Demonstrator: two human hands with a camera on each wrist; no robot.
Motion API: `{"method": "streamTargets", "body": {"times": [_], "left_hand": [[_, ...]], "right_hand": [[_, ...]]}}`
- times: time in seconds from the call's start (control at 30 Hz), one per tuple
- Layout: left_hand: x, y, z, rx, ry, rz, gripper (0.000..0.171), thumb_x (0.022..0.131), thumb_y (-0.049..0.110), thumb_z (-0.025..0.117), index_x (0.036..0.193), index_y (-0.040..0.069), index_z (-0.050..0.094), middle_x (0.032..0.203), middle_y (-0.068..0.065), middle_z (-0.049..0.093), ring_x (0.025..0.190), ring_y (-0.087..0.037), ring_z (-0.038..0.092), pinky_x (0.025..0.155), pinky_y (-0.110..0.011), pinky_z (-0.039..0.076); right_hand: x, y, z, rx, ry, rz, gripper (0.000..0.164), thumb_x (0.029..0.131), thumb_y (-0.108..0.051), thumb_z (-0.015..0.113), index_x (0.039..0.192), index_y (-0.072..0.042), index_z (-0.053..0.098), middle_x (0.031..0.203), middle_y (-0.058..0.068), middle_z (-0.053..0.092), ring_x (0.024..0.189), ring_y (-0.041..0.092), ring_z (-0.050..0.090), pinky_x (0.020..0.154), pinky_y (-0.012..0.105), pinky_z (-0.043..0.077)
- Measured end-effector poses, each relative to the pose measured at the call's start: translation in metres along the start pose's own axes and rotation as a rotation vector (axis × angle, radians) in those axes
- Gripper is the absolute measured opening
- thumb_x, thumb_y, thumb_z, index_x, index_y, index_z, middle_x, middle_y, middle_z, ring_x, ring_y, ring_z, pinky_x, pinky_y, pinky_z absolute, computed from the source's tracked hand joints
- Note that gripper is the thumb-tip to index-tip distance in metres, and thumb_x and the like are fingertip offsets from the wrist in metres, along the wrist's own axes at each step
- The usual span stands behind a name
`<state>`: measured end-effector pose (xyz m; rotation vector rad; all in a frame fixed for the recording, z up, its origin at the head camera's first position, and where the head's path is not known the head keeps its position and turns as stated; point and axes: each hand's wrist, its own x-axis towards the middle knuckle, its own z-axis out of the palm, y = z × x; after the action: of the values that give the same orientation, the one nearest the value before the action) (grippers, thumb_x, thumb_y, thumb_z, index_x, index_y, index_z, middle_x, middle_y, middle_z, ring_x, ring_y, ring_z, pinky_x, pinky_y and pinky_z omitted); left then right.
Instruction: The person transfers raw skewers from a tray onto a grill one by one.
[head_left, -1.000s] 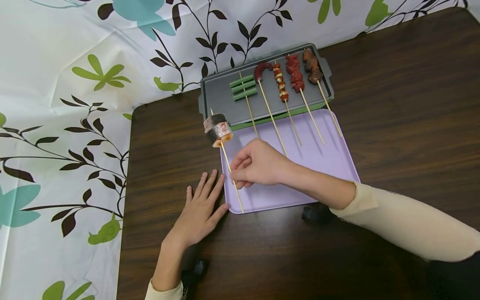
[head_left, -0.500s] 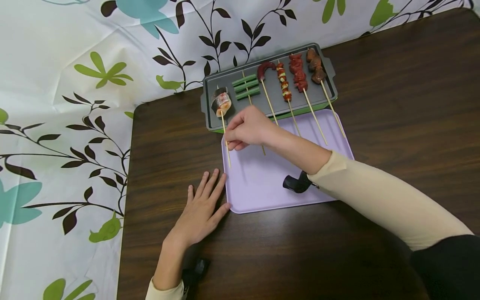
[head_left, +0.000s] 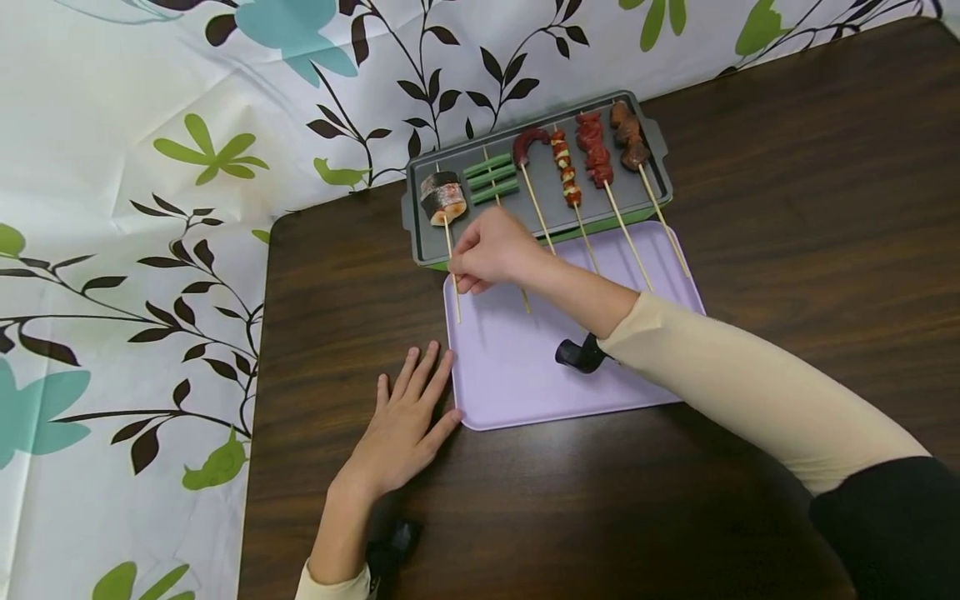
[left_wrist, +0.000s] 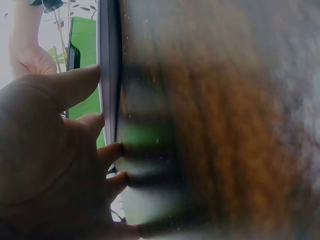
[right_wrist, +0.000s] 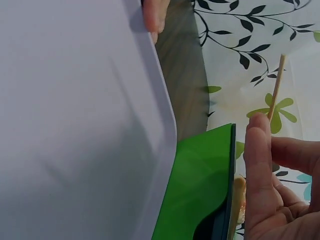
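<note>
My right hand [head_left: 491, 250] pinches the wooden stick of a fish skewer [head_left: 442, 198], whose dark-skinned pieces lie over the left end of a grey grill plate [head_left: 465, 237]. In the right wrist view, the stick [right_wrist: 278, 82] sticks out past the fingertips [right_wrist: 259, 121]. My left hand [head_left: 401, 429] lies flat with spread fingers on the table, its thumb touching the left edge of a lilac tray [head_left: 517, 400]. To the right of the fish lie a green vegetable skewer [head_left: 491, 177], a curled dark red skewer [head_left: 529, 143] and several meat skewers [head_left: 592, 150].
The grill plate has a green base [right_wrist: 200, 160] and stands at the back, against a leaf-patterned sheet [head_left: 420, 75]. Skewer sticks hang over its front edge above the tray. Dark wood table [head_left: 787, 250] extends to the right and in front.
My right hand has moved away from me with the fish skewer, from over the tray's left side to the grill plate's left end. The left hand stays put.
</note>
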<state>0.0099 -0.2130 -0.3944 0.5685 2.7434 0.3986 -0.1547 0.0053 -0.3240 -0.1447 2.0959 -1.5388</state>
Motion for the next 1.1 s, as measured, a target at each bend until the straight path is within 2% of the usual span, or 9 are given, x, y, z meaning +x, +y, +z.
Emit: {"method": "streamTargets", "body": {"times": [0.13, 0.4, 0.7, 0.93, 1.1], "left_hand": [[-0.001, 0.001, 0.001, -0.001, 0.001, -0.001, 0.07, 0.102, 0.051, 0.042, 0.159, 0.028, 0.009, 0.165, 0.0, 0.003, 0.15, -0.026, -0.004, 0.106, -0.073, 0.005], [-0.001, 0.001, 0.001, 0.0, -0.015, -0.012, 0.069, 0.102, 0.053, 0.039, 0.159, 0.03, 0.006, 0.165, 0.003, -0.001, 0.15, -0.023, -0.007, 0.108, -0.071, 0.004], [-0.001, 0.002, 0.0, 0.007, -0.008, -0.012, 0.069, 0.102, 0.053, 0.039, 0.159, 0.03, 0.006, 0.165, 0.003, -0.001, 0.15, -0.023, -0.007, 0.108, -0.071, 0.004], [-0.001, 0.002, 0.0, 0.001, -0.005, -0.009, 0.069, 0.102, 0.053, 0.04, 0.159, 0.03, 0.007, 0.165, 0.004, -0.001, 0.15, -0.023, -0.007, 0.108, -0.071, 0.004], [-0.001, 0.001, 0.001, 0.007, 0.0, -0.005, 0.069, 0.102, 0.052, 0.039, 0.159, 0.03, 0.007, 0.165, 0.003, -0.001, 0.15, -0.024, -0.006, 0.108, -0.071, 0.004]], "right_hand": [[0.002, 0.002, 0.002, -0.062, 0.038, -0.013, 0.013, 0.094, -0.011, 0.065, 0.095, -0.002, 0.074, 0.071, 0.008, 0.072, 0.069, 0.022, 0.072, 0.063, 0.03, 0.057], [0.002, 0.002, 0.003, -0.057, 0.042, -0.023, 0.013, 0.094, -0.012, 0.065, 0.097, -0.002, 0.074, 0.072, 0.007, 0.072, 0.073, 0.024, 0.073, 0.06, 0.028, 0.057], [-0.004, 0.001, 0.005, -0.031, 0.026, -0.015, 0.02, 0.093, -0.013, 0.066, 0.108, 0.0, 0.071, 0.075, 0.006, 0.073, 0.073, 0.021, 0.073, 0.065, 0.031, 0.058], [-0.011, 0.004, 0.006, -0.071, 0.03, -0.022, 0.036, 0.09, -0.014, 0.067, 0.123, 0.0, 0.066, 0.074, 0.003, 0.073, 0.076, 0.026, 0.073, 0.064, 0.029, 0.056], [-0.019, 0.004, 0.004, -0.117, 0.02, -0.032, 0.039, 0.092, -0.019, 0.07, 0.127, -0.003, 0.064, 0.076, 0.001, 0.073, 0.075, 0.023, 0.073, 0.067, 0.03, 0.055]]}}
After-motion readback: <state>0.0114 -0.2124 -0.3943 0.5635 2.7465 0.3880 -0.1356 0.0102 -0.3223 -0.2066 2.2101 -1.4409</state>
